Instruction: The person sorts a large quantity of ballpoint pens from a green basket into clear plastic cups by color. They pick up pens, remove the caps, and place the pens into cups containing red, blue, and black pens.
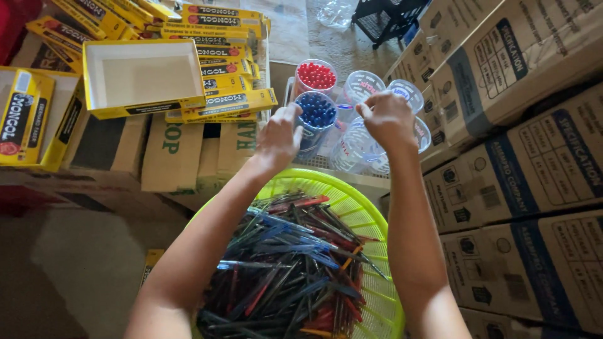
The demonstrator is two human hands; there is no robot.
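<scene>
The left hand (277,139) reaches to the far side of a lime-green basket (364,216) heaped with loose pens (289,263) (blue, red and dark ones in a tangle), its fingers curled against the rim of a clear cup of blue-capped pens (316,113). The right hand (389,120) is closed in a loose fist just right of that cup, over a cluster of empty clear cups (361,147); whether it grips anything I cannot tell. A cup of red-capped pens (315,76) stands just beyond. Yellow pencil boxes (220,63) and an open yellow tray (143,78) lie far left; stacked brown cartons (527,163) line the right.
</scene>
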